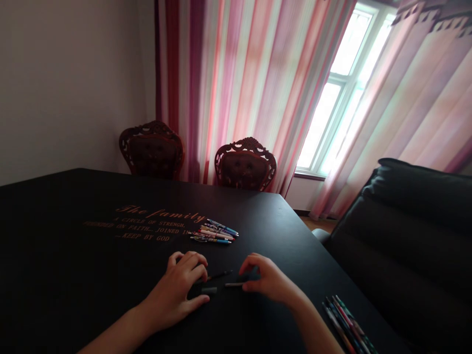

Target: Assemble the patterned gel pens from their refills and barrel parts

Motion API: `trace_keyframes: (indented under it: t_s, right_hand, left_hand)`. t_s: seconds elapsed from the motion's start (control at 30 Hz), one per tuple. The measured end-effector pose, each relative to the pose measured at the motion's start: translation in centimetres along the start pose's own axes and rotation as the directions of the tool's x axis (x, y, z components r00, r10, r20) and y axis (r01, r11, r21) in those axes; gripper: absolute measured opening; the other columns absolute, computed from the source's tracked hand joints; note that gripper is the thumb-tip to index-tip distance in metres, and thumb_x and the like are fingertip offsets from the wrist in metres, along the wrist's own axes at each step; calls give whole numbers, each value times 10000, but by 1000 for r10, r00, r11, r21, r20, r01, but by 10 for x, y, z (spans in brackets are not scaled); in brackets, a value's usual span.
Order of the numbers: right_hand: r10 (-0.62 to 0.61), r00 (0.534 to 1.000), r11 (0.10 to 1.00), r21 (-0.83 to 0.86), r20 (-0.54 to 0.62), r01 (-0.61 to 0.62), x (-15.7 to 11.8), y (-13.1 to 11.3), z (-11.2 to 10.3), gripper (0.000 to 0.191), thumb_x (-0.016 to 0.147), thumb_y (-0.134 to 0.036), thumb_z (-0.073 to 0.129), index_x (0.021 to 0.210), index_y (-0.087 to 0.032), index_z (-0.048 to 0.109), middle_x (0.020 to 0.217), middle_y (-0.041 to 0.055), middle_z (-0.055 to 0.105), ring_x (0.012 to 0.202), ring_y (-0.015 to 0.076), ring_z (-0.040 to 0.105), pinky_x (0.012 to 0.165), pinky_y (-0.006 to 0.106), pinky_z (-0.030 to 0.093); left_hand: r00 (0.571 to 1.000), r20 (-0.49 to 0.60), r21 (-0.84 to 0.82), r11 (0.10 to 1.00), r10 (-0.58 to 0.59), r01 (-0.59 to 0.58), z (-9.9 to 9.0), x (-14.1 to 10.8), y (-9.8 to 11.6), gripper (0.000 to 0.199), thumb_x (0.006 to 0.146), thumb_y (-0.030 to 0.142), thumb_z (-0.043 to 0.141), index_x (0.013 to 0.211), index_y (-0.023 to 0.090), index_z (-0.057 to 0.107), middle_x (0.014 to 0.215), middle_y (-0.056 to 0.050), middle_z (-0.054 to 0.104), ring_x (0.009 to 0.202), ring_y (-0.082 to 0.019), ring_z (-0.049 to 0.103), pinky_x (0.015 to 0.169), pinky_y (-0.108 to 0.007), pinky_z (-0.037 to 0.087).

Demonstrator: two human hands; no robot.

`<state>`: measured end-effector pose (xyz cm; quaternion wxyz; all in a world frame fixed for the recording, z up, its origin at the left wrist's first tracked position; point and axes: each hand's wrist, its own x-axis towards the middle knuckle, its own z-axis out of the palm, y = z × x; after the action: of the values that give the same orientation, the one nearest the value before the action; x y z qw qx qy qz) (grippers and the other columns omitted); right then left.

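My left hand (181, 285) rests over the black table, fingers curved and thumb apart. In its gap lies a short dark tube (209, 290), like part of a pen barrel. A thin dark pen piece (221, 275) with a pointed end lies just beyond, partly hidden by my left fingers. To the right, my right hand (268, 279) is curved, with a space between its index finger and thumb. A slim grey rod (233, 284) points left from my right thumb tip; I cannot tell whether it is a refill. It seems to lie on the table.
A pile of colourful pens (216, 232) lies farther back on the black table (73, 275), beside gold lettering. Several more pens (348, 322) lie near the right edge. Two carved chairs (245, 164) stand behind, and a dark recliner (409, 236) is on the right.
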<state>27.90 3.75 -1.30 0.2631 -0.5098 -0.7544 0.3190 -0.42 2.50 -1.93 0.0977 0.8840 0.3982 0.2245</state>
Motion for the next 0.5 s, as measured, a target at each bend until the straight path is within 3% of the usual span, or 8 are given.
trace_keyframes:
  t_s: [0.1, 0.2, 0.33, 0.5]
  right_hand:
    - [-3, 1000, 996, -90, 0, 3, -1, 4, 5, 359, 521, -167, 849, 851, -238, 729, 907, 11, 627, 855, 213, 543, 724, 286, 403]
    - [-4, 1000, 992, -129, 20, 7, 1, 3, 9, 220, 588, -146, 803, 775, -225, 718, 844, 8, 624, 834, 205, 540, 702, 278, 390]
    - [15, 1000, 999, 42, -14, -14, 3, -10, 9, 79, 737, -192, 695, 815, -199, 699, 718, -12, 612, 663, 141, 506, 599, 242, 373]
    - [-3, 1000, 992, 129, -25, 7, 1, -26, 12, 105, 750, -226, 700, 843, -178, 695, 708, -19, 612, 639, 120, 493, 582, 225, 377]
  left_hand:
    - [1000, 15, 0, 1000, 13, -13, 0, 1, 0, 188, 782, 185, 699, 908, 276, 593, 1183, -6, 580, 1160, -257, 494, 1000, -475, 201]
    - [1000, -17, -28, 1000, -1, 1, 2, 2, -4, 105, 861, 187, 613, 918, 274, 602, 1140, -4, 608, 1112, -238, 525, 975, -450, 245]
    - [990, -64, -140, 983, -129, 119, 6, 4, -11, 69, 921, 312, 558, 954, 271, 602, 958, 12, 663, 935, -212, 564, 895, -399, 334]
    - [969, -26, -238, 943, -247, 234, 9, 5, -10, 128, 906, 383, 562, 938, 277, 627, 918, 26, 670, 933, -223, 538, 866, -371, 364]
